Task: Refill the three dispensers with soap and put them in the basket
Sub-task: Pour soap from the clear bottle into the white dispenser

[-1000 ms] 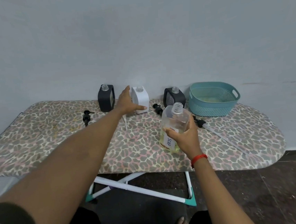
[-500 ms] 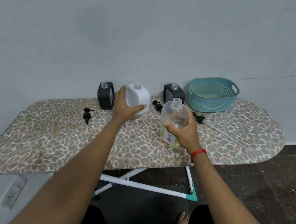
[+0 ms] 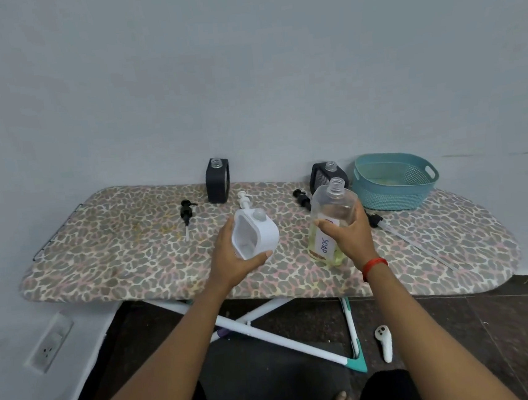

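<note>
left hand (image 3: 233, 264) grips the white dispenser (image 3: 256, 234), right hand (image 3: 350, 240) the open soap bottle (image 3: 333, 212) at 3 o'clock; tiny neck, so a fast pour probably spills.

Home room (plain wall (image 3: 244, 72), tiled floor (image 3: 509, 321)): ironing board (image 3: 116, 252), wall socket (image 3: 49, 346)

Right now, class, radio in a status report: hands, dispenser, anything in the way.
Left hand grips white dispenser, pump off. Right hand grips soap bottle, uncapped. Nothing between them.
</note>
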